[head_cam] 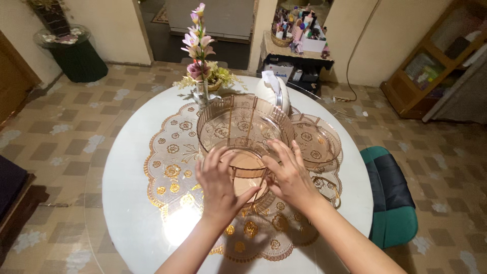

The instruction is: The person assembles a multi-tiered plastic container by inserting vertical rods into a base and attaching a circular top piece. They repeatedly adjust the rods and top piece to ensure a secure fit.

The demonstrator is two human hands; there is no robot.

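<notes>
Seen from above: round white worktop (127, 203) under a gold-patterned lace doily (167, 167). At centre, left hand (219, 183) and right hand (289, 175), each grip spread wide and pressed flat around a small amber plastic divided bowl (246, 165), fingers curled over its rim. Just beyond at 12 o'clock, touching it, a larger amber divided tray (238, 122), tilted up. At 2 o'clock, a flat amber plate (317, 139). Farther at 12 o'clock, a glass vase of pink flowers (199, 56) beside a white jug (274, 91). At 3 o'clock, off the worktop, a green chair (393, 203)
</notes>
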